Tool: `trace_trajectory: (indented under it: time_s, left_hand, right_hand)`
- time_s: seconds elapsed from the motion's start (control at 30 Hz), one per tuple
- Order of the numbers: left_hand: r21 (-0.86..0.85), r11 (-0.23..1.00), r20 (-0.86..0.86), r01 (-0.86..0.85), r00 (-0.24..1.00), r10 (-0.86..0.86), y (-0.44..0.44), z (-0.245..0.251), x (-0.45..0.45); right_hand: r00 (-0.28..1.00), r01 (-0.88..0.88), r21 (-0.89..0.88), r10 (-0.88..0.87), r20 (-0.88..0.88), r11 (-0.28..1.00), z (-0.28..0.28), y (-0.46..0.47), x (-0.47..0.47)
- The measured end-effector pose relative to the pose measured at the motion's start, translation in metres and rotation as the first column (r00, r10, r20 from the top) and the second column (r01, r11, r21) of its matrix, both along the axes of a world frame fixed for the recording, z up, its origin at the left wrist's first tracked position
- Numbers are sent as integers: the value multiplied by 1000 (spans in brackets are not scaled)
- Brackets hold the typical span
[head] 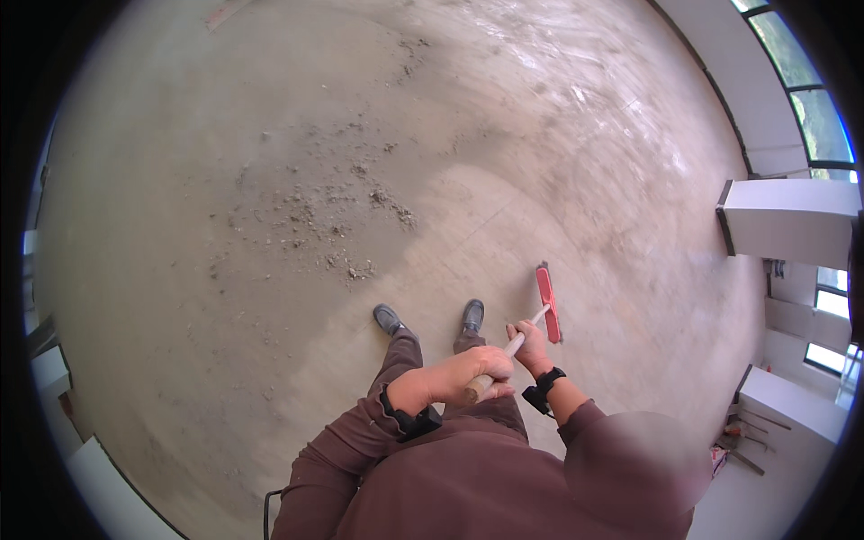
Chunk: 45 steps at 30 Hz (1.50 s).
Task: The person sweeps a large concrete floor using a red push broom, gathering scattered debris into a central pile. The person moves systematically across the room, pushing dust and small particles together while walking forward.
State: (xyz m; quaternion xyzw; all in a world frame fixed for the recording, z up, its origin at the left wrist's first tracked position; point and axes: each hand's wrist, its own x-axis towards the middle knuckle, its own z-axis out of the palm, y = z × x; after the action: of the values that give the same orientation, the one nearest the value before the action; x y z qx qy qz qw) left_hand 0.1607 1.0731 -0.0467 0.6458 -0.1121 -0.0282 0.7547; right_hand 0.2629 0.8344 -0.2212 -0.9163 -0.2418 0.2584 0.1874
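My left hand (pixel 466 374) is closed around the top end of a wooden broom handle (pixel 515 344), in front of my waist. Lower on the same handle, my right hand (pixel 530 343) grips it. The handle slants away to the right and down to a push broom's red head (pixel 549 304), which is at floor level to the right of my feet, its dark bristles partly showing. Crumbly debris (pixel 337 216) lies scattered over the dusty floor, ahead and to the left of my shoes.
A white pillar (pixel 786 216) with a dark base stands at the right. Several long-handled tools (pixel 746 439) are by a wall at the lower right. Windows line the right side. A flat board or strip (pixel 226 13) lies at the far upper left.
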Motion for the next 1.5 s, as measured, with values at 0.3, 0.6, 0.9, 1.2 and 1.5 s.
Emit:
trace_trajectory:
  time_s: [0.3, 0.6, 0.9, 1.2, 1.5]
  left_hand:
    - [360, 926, -189, -108, 964, 186, 129, 46, -121]
    - [788, 582, -63, -203, 913, 404, 180, 123, -112]
    - [602, 796, 86, -66, 996, 17, 132, 147, -79]
    - [249, 962, 28, -115, 993, 112, 87, 62, -1]
    - [461, 823, -155, -332, 883, 443, 153, 73, -19]
  right_hand:
    - [982, 41, 355, 28, -186, 934, -42, 196, -150]
    - [916, 85, 657, 201, -347, 749, 3, 417, -180]
    - [929, -171, 795, 365, -68, 582, 54, 330, -91]
    - [983, -162, 256, 179, -44, 953, 22, 149, 28]
    - [939, -200, 485, 309, -155, 851, -21, 285, -14]
